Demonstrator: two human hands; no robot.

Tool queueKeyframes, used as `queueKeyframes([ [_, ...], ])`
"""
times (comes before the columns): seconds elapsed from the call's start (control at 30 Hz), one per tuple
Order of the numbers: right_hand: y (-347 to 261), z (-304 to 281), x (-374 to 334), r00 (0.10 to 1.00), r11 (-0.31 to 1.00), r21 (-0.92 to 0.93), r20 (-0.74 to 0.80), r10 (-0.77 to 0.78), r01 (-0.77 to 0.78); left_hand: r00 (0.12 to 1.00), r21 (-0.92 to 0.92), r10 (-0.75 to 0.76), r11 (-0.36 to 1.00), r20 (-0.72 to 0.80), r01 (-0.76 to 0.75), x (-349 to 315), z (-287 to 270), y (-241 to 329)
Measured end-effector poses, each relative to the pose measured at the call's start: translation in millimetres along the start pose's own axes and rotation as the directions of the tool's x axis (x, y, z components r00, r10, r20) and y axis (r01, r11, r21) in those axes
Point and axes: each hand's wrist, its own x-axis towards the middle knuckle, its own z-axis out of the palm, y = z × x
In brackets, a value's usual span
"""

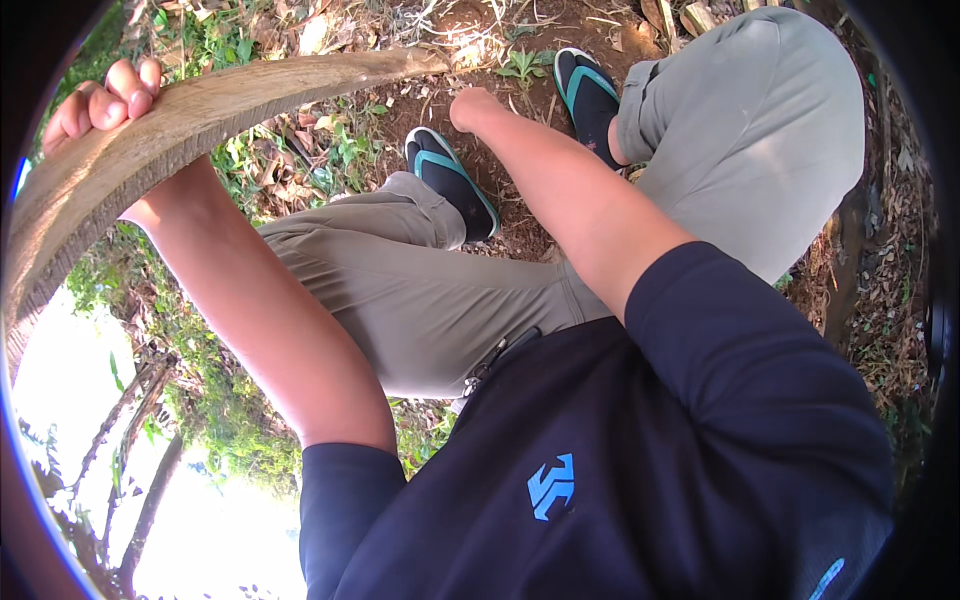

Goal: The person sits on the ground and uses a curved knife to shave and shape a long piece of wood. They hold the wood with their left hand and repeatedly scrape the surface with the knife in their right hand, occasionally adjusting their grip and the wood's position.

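A long, rough-sawn wooden plank (245, 95) curves across the upper left, its far end near the ground between the plants and my feet. My left hand (105, 100) grips it, with the fingers wrapped over its upper edge and the arm passing below it. My right hand (477, 108) is past my knees, low over the bare soil, close to the plank's far end. No fingers show there, so whether it holds or touches anything is hidden.
My feet in black and teal flip-flops (450, 182) stand on brown soil (470, 30). Green weeds (350, 150) and dry leaves lie around them. Wood pieces (697, 18) sit at the far right. Thin dark branches (150, 500) rise at the lower left against bright light.
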Motion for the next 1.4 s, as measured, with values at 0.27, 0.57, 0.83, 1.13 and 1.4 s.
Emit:
queueKeyframes([
  [0.27, 2, -16, -16, 0.988, 0.983, -0.103, -0.019, -0.154, 0.151, 0.994, 0.033, 0.010, 0.999, -0.109, -0.007, -1, -11, 7],
  [0.57, 34, -51, -72, 0.969, 0.992, 0.106, -0.230, 0.095, -0.072, 0.989, -0.045, 0.017, 0.999, -0.144, -0.024, -4, -5, 9],
  [0.83, 25, -45, -81, 0.819, 0.964, -0.051, -0.517, -0.249, 0.262, 0.992, -0.113, -0.039, 0.993, -0.122, 0.026, 1, -22, 12],
  [1.13, 16, -67, -114, 0.912, 0.899, 0.245, -0.290, -0.289, 0.363, 0.970, -0.102, 0.045, 0.992, -0.240, -0.072, 1, -20, 8],
  [1.4, 30, -105, -141, 0.971, 0.969, 0.067, -0.045, -0.233, 0.236, 0.958, -0.134, 0.044, 0.987, -0.282, -0.084, -3, -18, 9],
])
